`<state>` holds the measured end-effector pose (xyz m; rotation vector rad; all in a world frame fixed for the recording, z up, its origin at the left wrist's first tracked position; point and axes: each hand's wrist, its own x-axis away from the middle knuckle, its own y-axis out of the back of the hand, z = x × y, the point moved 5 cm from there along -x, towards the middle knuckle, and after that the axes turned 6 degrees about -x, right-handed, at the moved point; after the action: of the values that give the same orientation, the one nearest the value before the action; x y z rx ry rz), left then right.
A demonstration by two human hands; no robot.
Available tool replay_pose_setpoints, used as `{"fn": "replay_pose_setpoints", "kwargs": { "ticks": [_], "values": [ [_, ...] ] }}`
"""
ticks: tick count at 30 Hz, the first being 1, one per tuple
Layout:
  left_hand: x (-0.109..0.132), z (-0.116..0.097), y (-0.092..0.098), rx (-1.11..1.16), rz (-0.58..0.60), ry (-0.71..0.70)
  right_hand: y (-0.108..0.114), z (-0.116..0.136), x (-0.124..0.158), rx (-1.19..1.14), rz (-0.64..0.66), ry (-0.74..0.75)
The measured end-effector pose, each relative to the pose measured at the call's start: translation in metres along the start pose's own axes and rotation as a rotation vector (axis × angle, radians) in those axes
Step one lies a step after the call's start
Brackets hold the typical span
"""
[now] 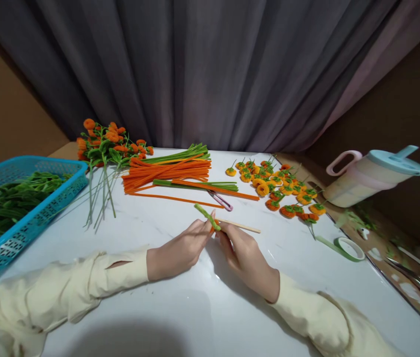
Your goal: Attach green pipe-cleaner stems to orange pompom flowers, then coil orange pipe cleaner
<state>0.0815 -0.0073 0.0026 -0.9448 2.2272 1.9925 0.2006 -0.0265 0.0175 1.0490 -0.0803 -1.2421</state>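
Observation:
My left hand (185,249) and my right hand (246,253) meet over the white table, both closed in a pinch. Between their fingertips is a green pipe cleaner (206,214), bent and pointing up to the left. A small bit of orange fuzzy pipe cleaner (214,227) shows at the same spot, mostly hidden by the fingers. A thin wooden stick (245,227) sticks out to the right just behind my right hand; whether the fingers grip it I cannot tell. Beyond the hands lies a small pink-handled tool (222,201).
Orange pipe cleaners (165,174) and green ones (195,150) lie in piles. Orange flowers on stems (111,139) are back left, small yellow-orange flower heads (264,190) right. A blue basket (46,203) holds leaves. Green tape (349,249) and a tumbler (369,181) stand right.

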Motion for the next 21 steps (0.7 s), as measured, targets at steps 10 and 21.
{"fn": "replay_pose_setpoints", "kwargs": {
  "ticks": [10, 21],
  "values": [
    [0.000, 0.009, 0.000, 0.169, 0.091, 0.092, -0.002, 0.014, -0.001, 0.451, 0.156, 0.425],
    [-0.002, 0.020, 0.004, 0.632, 0.059, 0.447, 0.005, -0.019, -0.010, -0.483, 0.063, -0.451]
  ]
}}
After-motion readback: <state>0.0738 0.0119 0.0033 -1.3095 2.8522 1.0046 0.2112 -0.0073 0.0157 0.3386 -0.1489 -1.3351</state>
